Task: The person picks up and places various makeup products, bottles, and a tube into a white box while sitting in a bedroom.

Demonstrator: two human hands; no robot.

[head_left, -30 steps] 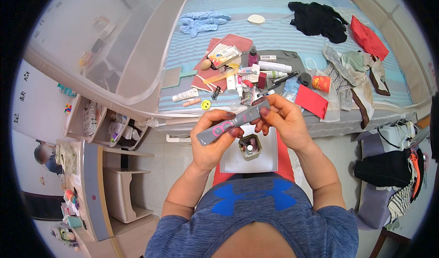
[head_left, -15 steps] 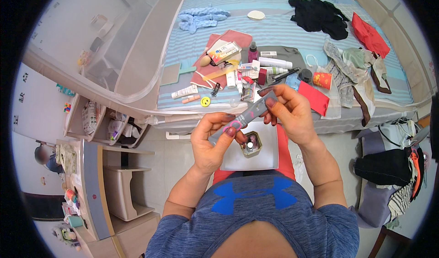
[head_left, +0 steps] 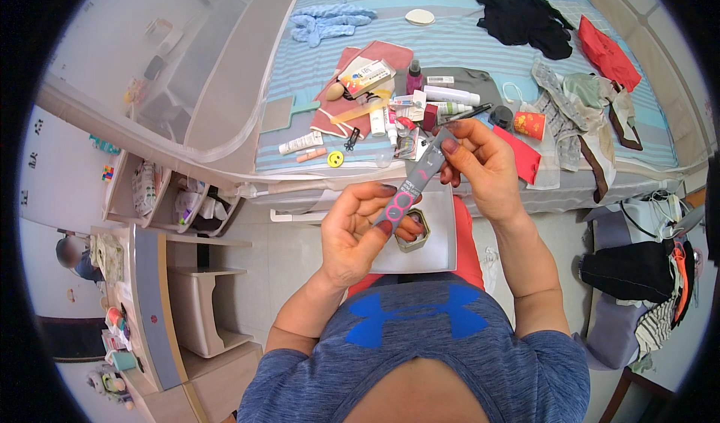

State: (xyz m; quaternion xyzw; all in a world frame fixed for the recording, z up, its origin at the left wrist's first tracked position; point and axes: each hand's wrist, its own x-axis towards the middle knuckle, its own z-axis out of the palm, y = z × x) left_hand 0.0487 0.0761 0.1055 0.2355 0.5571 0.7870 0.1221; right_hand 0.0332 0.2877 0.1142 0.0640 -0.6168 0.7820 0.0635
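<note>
Holds the grey tube (head_left: pixel 411 184) aslant above the white tray (head_left: pixel 442 256), pinched low by thumb and fingers of the left hand (head_left: pixel 346 235) and at its top by those of the right hand (head_left: pixel 486 166), risking a drop toward the tin (head_left: pixel 427 235) from any slackened grip.

A slim, flat grey packet (head_left: pixel 420 174), its printed face turned up to show pink ring shapes and fine pale lettering, slants from near left to far right, held at 2 ends: left hand (head_left: pixel 348 232) at the near one, right hand (head_left: pixel 486 169) pinching the far.
</note>
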